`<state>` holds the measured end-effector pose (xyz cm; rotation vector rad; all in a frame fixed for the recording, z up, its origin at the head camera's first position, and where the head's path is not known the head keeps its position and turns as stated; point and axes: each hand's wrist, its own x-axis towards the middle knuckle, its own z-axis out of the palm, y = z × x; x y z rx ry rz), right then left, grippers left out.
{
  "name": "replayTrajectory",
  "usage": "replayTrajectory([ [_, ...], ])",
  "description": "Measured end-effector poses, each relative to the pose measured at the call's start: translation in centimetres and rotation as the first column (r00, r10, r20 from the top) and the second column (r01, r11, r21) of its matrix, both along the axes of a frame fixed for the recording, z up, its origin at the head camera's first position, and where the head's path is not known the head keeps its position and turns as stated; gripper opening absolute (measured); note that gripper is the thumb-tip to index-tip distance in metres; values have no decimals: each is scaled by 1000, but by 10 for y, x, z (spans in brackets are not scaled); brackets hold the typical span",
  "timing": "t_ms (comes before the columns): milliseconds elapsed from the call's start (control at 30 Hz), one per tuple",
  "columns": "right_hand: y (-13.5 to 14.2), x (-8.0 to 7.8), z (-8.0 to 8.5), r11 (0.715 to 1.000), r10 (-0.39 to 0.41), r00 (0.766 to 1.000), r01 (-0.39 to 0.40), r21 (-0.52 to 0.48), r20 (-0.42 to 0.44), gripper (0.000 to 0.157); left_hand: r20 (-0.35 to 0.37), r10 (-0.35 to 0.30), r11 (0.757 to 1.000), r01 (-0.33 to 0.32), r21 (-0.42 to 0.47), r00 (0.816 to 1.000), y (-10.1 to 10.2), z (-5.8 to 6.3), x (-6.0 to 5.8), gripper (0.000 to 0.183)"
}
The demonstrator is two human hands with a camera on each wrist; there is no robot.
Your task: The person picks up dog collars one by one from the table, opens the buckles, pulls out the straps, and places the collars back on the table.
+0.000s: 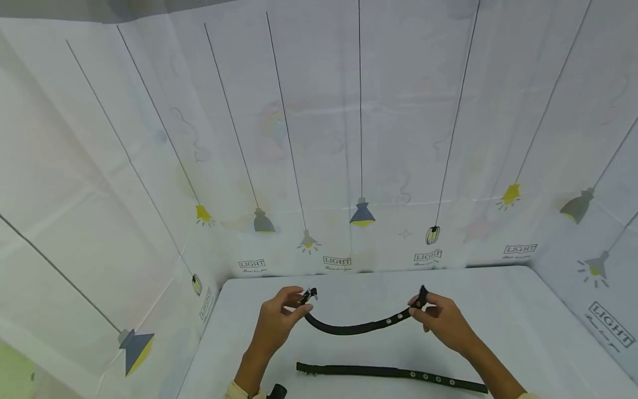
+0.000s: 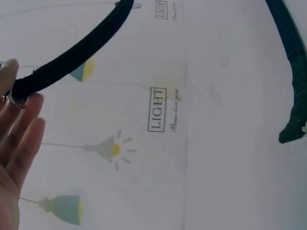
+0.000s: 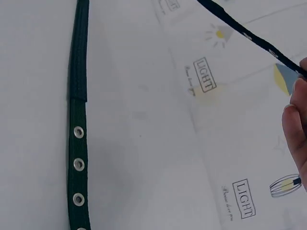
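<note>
A dark strap [image 1: 349,331] with metal eyelets sags in a curve between both hands, above the white table. My left hand [image 1: 276,318] pinches its end with the metal buckle [image 1: 310,293] between thumb and fingers. At the other end, just past the eyelets, my right hand [image 1: 446,321] grips the strap; its tip pokes up above the fingers. In the left wrist view, the held strap [image 2: 72,64] rises from the left fingertips [image 2: 36,103]. The right wrist view has its eyelet part [image 3: 259,40] running to the right fingers.
A second dark strap [image 1: 369,371] with several eyelets lies on the white table [image 1: 249,293], nearer to me. A short black cylindrical thing [image 1: 277,391] shows at the bottom edge beside my left wrist. Behind the table hangs a white sheet [image 1: 319,138] printed with lamps.
</note>
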<state>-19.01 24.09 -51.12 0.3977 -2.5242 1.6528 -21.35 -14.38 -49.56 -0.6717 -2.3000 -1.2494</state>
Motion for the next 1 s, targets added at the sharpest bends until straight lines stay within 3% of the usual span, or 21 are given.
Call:
replayTrajectory([
  [167, 18, -7, -12, 997, -75, 996, 74, 21, 51, 17, 135, -9, 1000, 10, -7, 991, -9, -22, -13, 41],
  [367, 33, -15, -28, 998, -59, 979, 52, 41, 194, 28, 303, -30, 999, 22, 27, 953, -16, -53, -28, 43],
  [600, 54, -22, -44, 994, -97, 950, 75, 83, 297, 32, 358, -3, 1000, 2, 4, 934, -22, -80, -38, 25],
  [867, 85, -32, -61, 993, -30, 922, -18, 121, 386, 27, 474, 0, 996, 44, -81, 880, -22, -107, -48, 14],
  [1000, 96, -35, -68, 988, 3, 909, -67, 140, 416, 25, 483, -14, 996, 56, -74, 876, -21, -116, -51, 17],
])
